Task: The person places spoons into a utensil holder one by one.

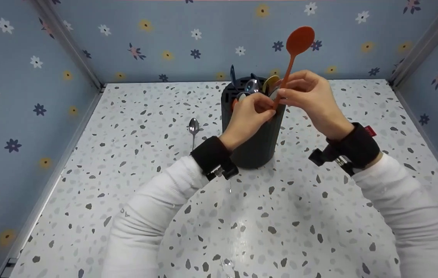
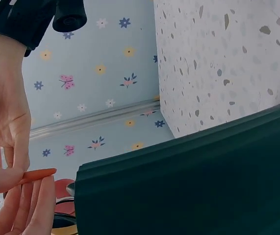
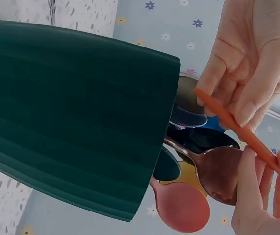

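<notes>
No legible writing on the dark ribbed utensil holder (image 1: pixel 255 135). Both the left hand (image 1: pixel 248 117) and the right hand (image 1: pixel 311 98) pinch the orange silicone spoon (image 1: pixel 294 54) by its handle, bowl raised above the holder.

Speckled tabletop (image 1: pixel 126 216) in a flowered booth
Pale blue walls (image 1: pixel 188 42) with scattered flowers close the left, right and far sides; metal strips mark the corners.
</notes>
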Available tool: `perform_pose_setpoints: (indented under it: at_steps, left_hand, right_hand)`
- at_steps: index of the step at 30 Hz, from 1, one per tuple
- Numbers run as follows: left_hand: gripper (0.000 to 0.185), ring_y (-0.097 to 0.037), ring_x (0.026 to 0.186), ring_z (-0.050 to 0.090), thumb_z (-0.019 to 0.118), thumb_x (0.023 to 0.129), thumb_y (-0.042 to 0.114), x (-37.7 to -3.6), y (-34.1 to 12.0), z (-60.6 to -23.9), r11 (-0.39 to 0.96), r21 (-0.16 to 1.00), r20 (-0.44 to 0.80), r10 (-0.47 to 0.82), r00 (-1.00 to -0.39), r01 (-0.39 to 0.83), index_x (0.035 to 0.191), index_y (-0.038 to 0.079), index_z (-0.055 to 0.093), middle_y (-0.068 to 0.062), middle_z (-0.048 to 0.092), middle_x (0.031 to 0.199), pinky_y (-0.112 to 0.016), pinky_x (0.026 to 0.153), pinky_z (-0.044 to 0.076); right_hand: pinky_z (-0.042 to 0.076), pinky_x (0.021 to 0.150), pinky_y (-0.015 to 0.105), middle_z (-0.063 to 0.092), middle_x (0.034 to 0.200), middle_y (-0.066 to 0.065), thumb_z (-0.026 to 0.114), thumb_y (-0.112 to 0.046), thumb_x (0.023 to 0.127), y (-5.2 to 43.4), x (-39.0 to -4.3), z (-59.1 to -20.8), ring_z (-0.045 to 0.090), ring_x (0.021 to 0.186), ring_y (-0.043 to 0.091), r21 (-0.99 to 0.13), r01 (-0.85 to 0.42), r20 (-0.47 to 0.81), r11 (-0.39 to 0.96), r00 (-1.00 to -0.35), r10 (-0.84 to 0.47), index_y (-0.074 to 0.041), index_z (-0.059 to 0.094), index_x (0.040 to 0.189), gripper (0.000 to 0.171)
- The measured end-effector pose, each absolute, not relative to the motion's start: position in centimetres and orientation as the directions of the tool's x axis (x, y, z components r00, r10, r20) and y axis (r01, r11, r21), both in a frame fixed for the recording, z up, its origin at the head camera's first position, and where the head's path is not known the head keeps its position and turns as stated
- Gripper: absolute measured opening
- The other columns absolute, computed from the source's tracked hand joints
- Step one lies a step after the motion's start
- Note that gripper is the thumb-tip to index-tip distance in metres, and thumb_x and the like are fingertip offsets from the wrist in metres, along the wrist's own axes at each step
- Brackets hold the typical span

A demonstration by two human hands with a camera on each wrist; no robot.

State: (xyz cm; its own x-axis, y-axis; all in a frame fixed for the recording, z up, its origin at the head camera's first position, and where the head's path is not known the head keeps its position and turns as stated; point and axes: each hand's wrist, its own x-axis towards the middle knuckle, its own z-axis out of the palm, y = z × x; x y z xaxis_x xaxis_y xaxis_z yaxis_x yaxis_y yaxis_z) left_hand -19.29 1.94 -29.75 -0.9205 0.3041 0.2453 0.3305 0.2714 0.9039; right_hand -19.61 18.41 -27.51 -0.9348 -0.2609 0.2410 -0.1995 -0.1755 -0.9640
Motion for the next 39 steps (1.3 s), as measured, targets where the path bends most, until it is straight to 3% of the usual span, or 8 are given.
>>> perform_pose_setpoints:
  at_steps: [13, 19, 30, 39]
  left_hand:
    - [0.013, -0.014, 0.079, 0.057, 0.058, 0.082, 0.002, -20.2, 2.0, -30.1, 0.386, 0.839, 0.318, 0.221, -0.922, 0.382, 0.095, -0.001, 0.059, -0.009, 0.062, 0.09, -0.015, 0.066, 0.046]
    - [0.011, -0.013, 0.078, 0.058, 0.057, 0.083, 0.001, -20.5, 2.0, -30.3, 0.392, 0.839, 0.32, 0.205, -0.925, 0.377, 0.094, -0.001, 0.06, -0.009, 0.063, 0.09, -0.014, 0.065, 0.047]
    - [0.01, -0.016, 0.072, 0.06, 0.061, 0.081, 0.001, -19.9, 1.4, -30.7, 0.252, 0.904, 0.299, 0.201, -0.933, 0.345, 0.09, -0.004, 0.06, -0.012, 0.062, 0.087, -0.016, 0.064, 0.052]
    - [0.011, -0.02, 0.068, 0.062, 0.06, 0.08, -0.003, -18.8, -0.6, -31.7, 0.081, 0.952, 0.263, 0.268, -0.927, 0.294, 0.089, -0.009, 0.059, -0.018, 0.061, 0.084, -0.025, 0.064, 0.056]
  right_hand:
    - [0.05, 0.084, 0.033, 0.062, 0.086, 0.012, 0.066, 0.002, 0.076, 17.5, -20.8, -28.1, 0.059, 0.082, 0.024, -0.948, -0.268, 0.301, -0.17, -0.929, -0.213, 0.0, 0.059, 0.095, 0.021]
    - [0.051, 0.079, 0.028, 0.064, 0.086, 0.009, 0.067, 0.0, 0.076, 17.4, -21.1, -28.9, 0.059, 0.083, 0.021, -0.951, -0.301, 0.31, -0.075, -0.928, -0.207, -0.003, 0.061, 0.094, 0.019]
    - [0.05, 0.077, 0.021, 0.065, 0.091, 0.007, 0.071, -0.004, 0.073, 18.9, -21.4, -30.1, 0.059, 0.086, 0.017, -0.962, -0.272, 0.267, 0.003, -0.948, -0.171, -0.003, 0.063, 0.096, 0.024]
    - [0.051, 0.074, 0.02, 0.064, 0.087, 0.007, 0.069, -0.003, 0.075, 21.4, -20.9, -32.0, 0.06, 0.08, 0.015, -0.97, -0.24, 0.233, 0.028, -0.961, -0.152, -0.001, 0.062, 0.097, 0.023]
